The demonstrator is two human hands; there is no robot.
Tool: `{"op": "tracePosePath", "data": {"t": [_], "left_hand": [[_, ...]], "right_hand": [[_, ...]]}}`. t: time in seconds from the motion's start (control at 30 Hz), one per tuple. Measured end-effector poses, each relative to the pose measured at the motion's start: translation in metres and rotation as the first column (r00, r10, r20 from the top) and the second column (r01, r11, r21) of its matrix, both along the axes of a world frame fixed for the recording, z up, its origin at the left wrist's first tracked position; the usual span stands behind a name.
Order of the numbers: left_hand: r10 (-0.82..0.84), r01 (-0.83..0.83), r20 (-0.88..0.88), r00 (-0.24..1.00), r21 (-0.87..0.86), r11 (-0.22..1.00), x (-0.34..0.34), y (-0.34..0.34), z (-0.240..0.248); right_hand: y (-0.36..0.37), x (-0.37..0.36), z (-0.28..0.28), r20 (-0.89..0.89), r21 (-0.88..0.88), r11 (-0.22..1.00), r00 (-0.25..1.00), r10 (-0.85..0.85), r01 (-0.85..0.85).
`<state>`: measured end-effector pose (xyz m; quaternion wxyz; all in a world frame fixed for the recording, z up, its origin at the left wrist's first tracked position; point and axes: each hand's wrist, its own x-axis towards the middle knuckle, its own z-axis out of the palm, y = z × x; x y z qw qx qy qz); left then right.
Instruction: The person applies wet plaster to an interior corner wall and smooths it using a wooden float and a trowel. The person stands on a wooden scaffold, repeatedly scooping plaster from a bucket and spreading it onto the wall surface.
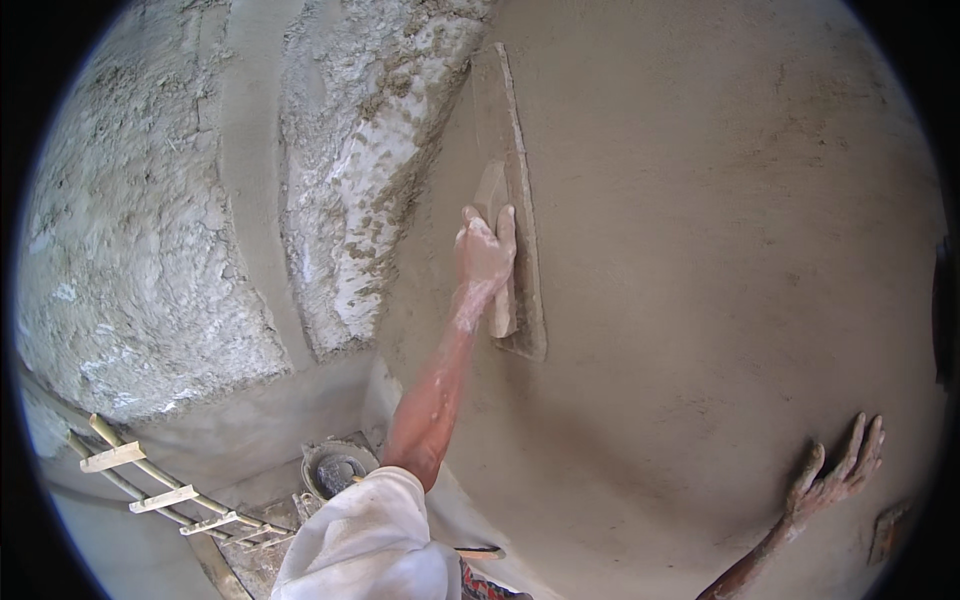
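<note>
The float (pixel 525 230) lies against the wall (pixel 700 250), just off centre toward 12 o'clock, its length running from 12 to nearly 6. The left hand (pixel 485 250) is wrapped round its handle (pixel 503 318); the right hand (pixel 832 482), empty with fingers spread, is at 4 o'clock. The float looks light and stiff, perhaps slippery when wet, best held mid-handle

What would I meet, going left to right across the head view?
Wooden ladder → round grey bucket → left hand, gripping a long plastering float → spread right hand.
</note>
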<state>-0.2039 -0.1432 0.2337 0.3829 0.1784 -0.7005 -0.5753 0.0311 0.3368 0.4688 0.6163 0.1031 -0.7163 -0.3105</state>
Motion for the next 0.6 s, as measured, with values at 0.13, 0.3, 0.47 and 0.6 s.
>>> {"op": "tracePosePath", "data": {"t": [0.13, 0.3, 0.47, 0.6], "left_hand": [[-0.029, 0.023, 0.091, 0.995, 0.058, 0.998, -0.001, -0.004, -0.066], [-0.128, 0.096, 0.169, 0.977, 0.184, 0.978, 0.028, 0.029, -0.144], [0.079, -0.065, 0.158, 0.984, -0.093, 0.994, 0.057, 0.103, -0.196], [-0.163, 0.164, 0.02, 0.986, -0.17, 0.972, 0.057, 0.115, -0.07]], "right_hand": [[-0.007, 0.004, 0.007, 0.003, 0.039, 0.999, 1.0, 0.023, -0.023], [-0.011, 0.005, 0.003, 0.033, 0.013, 1.0, 0.999, -0.002, 0.002], [-0.011, -0.003, -0.001, 0.018, -0.031, 0.999, 0.999, 0.037, -0.036], [-0.002, 0.007, 0.01, 0.003, -0.011, 0.999, 1.0, -0.031, 0.031]]}}
